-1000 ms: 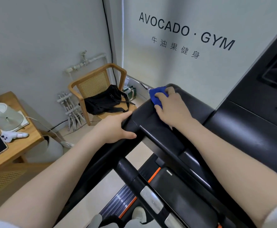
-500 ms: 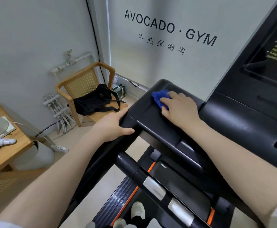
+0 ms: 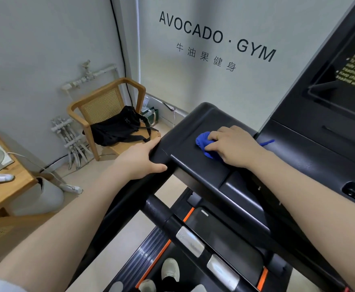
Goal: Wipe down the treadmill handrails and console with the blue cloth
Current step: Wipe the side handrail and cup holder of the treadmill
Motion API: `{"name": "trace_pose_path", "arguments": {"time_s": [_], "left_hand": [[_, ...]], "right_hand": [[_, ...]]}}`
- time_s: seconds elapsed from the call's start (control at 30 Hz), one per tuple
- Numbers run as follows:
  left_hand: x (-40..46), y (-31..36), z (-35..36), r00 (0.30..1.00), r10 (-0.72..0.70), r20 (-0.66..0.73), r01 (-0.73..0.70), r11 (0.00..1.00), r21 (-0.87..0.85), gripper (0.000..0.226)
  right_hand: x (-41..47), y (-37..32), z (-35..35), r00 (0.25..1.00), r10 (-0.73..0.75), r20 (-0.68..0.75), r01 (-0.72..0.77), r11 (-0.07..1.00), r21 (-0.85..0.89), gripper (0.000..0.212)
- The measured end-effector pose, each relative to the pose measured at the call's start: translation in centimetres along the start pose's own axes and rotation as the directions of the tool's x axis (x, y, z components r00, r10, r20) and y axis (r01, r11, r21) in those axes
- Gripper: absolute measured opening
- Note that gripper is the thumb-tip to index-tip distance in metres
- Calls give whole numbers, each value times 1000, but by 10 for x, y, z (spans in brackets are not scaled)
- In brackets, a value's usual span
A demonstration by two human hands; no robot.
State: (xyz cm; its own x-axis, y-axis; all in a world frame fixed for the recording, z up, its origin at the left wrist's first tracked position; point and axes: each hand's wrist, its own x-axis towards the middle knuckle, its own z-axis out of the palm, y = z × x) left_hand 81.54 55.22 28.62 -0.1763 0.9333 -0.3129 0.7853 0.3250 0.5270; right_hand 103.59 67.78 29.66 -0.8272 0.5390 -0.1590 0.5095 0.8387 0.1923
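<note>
The black treadmill console fills the right side, with its screen at the upper right. My right hand grips the bunched blue cloth and presses it on the flat left wing of the console. A tail of the cloth sticks out behind my wrist. My left hand grips the outer left edge of that wing, thumb underneath. The front handrail bar with silver sensor plates runs below my arms.
A wooden chair with a black bag stands against the wall at the left. A wooden table is at the far left edge. White pipes run along the wall. My shoes stand on the treadmill belt.
My right hand has drawn the blue cloth from the far left corner of the console wing toward the console's middle. My left hand has kept its grip. The view has shifted right.
</note>
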Motion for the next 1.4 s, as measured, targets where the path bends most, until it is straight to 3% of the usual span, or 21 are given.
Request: {"name": "trace_pose_path", "arguments": {"time_s": [0.1, 0.23, 0.37, 0.47, 0.57, 0.6, 0.67, 0.73, 0.8, 0.87, 0.97, 1.13, 1.23, 1.4], "left_hand": [[0, 2, 0, 1000, -18, -14, 18, 999, 37, 88], [-3, 5, 3, 999, -43, -29, 45, 996, 83, 87], [-6, 6, 5, 998, -48, -32, 50, 997, 66, 84], [-6, 8, 5, 998, -50, -40, 52, 997, 60, 84], [-3, 9, 6, 998, -62, -19, 64, 996, 65, 87], [-2, 10, 6, 998, -66, -7, 66, 995, 74, 87], [3, 15, 6, 998, -58, 8, 57, 992, 115, 87], [9, 21, 6, 1000, -18, 16, 15, 987, 160, 94], [16, 27, 5, 998, 53, 28, -57, 989, 135, 100], [21, 29, 5, 994, 102, 27, -105, 986, 128, 96], [22, 29, 7, 996, 85, 24, -88, 967, 240, 92], [22, 30, 6, 998, 68, 3, -67, 968, 241, 92], [22, 29, 8, 998, 65, -17, -60, 970, 234, 93], [23, 30, 7, 998, 64, -15, -58, 966, 251, 94]], "right_hand": [[-2, -10, 6, 990, 134, -35, -135, 990, -33, 34], [4, -35, -1, 902, 425, 77, -432, 891, 139, 27], [8, -33, -19, 843, 483, 236, -537, 779, 323, 21], [11, -33, -19, 784, 552, 283, -606, 585, 539, 25], [6, -46, -7, 740, 648, 183, -507, 358, 784, 22], [6, -49, -2, 745, 659, 105, -434, 360, 826, 23], [6, -55, 3, 797, 599, -81, -334, 548, 767, 27], [10, -60, 5, 859, 419, -293, -239, 836, 495, 38], [19, -53, 8, 857, 267, -441, -211, 962, 173, 38], [30, -30, 13, 869, 290, -401, -299, 953, 42, 31], [41, 17, 21, 851, 455, -261, -427, 890, 161, 37], [62, 50, 27, 744, 648, -165, -579, 748, 323, 33], [59, 47, 22, 731, 666, -147, -564, 711, 420, 34], [29, 7, 27, 781, 520, -347, -422, 848, 321, 31]]}}
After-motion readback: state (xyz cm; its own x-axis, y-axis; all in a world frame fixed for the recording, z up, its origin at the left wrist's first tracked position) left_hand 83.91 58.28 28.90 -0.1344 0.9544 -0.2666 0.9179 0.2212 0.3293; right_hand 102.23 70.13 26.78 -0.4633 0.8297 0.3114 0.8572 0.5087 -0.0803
